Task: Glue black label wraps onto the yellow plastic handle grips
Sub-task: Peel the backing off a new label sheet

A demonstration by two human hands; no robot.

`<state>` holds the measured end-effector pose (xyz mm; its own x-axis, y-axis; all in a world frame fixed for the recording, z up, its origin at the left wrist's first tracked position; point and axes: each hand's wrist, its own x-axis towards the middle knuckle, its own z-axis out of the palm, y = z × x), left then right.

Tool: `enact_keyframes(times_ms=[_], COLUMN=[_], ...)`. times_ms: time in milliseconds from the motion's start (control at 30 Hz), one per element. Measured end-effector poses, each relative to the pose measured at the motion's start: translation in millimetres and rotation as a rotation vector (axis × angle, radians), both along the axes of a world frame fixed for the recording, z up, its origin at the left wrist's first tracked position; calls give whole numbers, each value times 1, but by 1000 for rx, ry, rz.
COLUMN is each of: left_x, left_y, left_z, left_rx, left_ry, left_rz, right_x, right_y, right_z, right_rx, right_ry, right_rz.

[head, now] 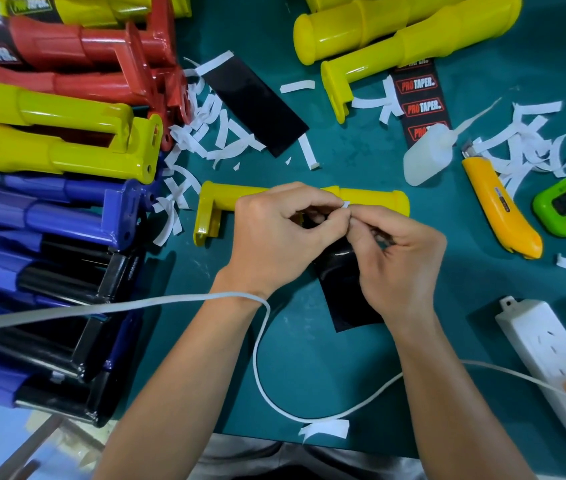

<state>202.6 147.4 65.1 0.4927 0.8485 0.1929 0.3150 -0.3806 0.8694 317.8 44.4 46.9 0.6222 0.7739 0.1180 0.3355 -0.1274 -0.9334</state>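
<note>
Reference item: the bare yellow grip (371,200) lying crosswise in the middle of the table (309,375).

1. Hands. The left hand (274,233) and the right hand (399,265) meet just in front of the yellow grip. Both pinch the upper edge of a black label (347,292) with curled fingers. A small white tab (345,204) stands out between the fingertips. Which hand holds the tab cannot be told.
2. Label position. The black label hangs from the fingers toward the person. It is not yet on the yellow grip.
3. Supplies. The glue bottle (427,157), knife (499,206) and printed label strip (423,105) lie to the right of and beyond the yellow grip.
4. Progress. To the left of the yellow grip lies a pile of wrapped grips (49,150) in several colours. Beyond it to the right lie unwrapped yellow grips (396,36). White paper scraps (205,133) are spread around it. Judgement: several units are complete. The current unit is at the backing-peel stage, with wrapping still to do, and more bare grips remain.
</note>
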Motion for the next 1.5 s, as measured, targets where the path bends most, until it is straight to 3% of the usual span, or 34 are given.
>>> enact_keyframes(times_ms=[933,1233,1500], left_x=[-1,-1,-2], left_y=[3,3,3], left_z=[-8,-7,-8], left_rx=[110,99,292], left_ry=[-53,-16,-2], left_rz=[-100,-108,-134], right_x=[5,5,4], right_y=[10,11,9], right_z=[7,5,5], right_rx=[7,8,7], right_ry=[297,277,224], right_rz=[-50,-32,-33])
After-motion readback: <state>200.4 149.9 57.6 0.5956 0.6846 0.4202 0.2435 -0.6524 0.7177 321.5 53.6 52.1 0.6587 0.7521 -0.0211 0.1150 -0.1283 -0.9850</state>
